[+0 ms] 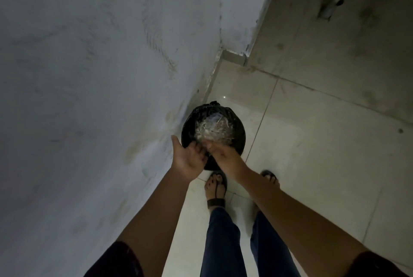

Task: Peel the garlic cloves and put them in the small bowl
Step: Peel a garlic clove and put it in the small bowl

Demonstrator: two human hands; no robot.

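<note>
A: Nearest the camera, what do you make out?

B: Two bare forearms reaching forward and down, with jeans and sandalled feet on the tiled floor (312, 142) below them. The person stands at a wall corner, not at any table.

A: And the hands?

B: The left hand (188, 159) is palm-up, fingers curled loosely, its grip wide with nothing I can see in it. The right hand (225, 156) is just beside it, fingertips touching or brushing the left fingers. Whether that grip pinches anything, I cannot tell; it's dim and blurred.

A: Beyond them?

B: A bin lined with a black bag (213, 130), against the wall (89, 75). Pale, papery scraps (212, 129) lie inside, likely garlic skins.

A: So which step?

B: I'd judge it clean-up: rubbing peel off the hands over the bin. No garlic cloves and no small bowl are in view, so how the peeling itself stands can't be checked.

A: Next?

B: Probably shaking off whatever clings, keeping both hands over the bin's mouth so nothing lands on the floor.
</note>
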